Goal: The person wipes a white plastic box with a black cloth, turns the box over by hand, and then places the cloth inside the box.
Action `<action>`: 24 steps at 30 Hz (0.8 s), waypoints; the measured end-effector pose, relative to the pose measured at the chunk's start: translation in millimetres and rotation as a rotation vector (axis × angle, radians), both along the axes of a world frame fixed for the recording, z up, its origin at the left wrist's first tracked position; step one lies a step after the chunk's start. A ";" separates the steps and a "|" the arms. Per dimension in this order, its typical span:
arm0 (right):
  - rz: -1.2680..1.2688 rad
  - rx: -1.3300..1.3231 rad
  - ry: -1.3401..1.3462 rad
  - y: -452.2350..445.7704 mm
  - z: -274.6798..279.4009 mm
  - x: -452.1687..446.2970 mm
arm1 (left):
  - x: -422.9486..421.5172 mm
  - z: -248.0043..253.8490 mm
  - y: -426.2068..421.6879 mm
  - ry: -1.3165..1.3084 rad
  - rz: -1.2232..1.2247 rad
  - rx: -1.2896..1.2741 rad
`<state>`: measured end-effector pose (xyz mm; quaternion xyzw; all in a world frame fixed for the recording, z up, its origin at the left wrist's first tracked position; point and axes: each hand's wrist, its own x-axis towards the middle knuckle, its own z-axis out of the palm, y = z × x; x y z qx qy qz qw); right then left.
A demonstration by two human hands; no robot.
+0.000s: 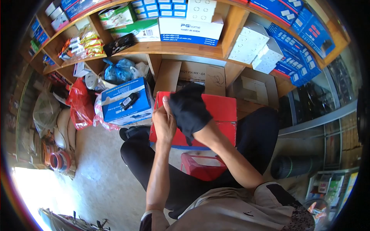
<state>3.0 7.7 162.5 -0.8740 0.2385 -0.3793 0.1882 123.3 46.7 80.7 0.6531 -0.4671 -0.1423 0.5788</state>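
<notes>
A black cloth (pixel 189 107) is bunched above a red cardboard box (pixel 221 109) between my knees. My left hand (pixel 165 122) is closed at the cloth's left edge, with the thumb pointing up and the fingers curled. Only the wrist end of my right hand (pixel 203 134) shows. The rest is covered by the cloth, so its fingers are hidden; whether it is inside the cloth or behind it, I cannot tell.
A blue box (pixel 127 102) with a dark key-fob-like object (pixel 129 100) on it stands at the left. Wooden shelves (pixel 169 48) with boxed goods run ahead. A red plastic stool (pixel 200 166) is below the red box. A red bag (pixel 80 104) lies further left.
</notes>
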 end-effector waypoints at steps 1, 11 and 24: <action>0.018 -0.170 -0.007 1.6 1.7 -1.5 | -1.7 -27.4 -5.2 0.018 -0.039 -0.191; -0.237 0.134 -0.384 -14.4 0.6 -71.9 | 10.0 -3.6 -8.6 0.902 0.428 -0.022; 0.168 0.297 -0.206 13.4 38.9 -38.1 | -1.9 1.8 0.4 0.356 0.333 -0.319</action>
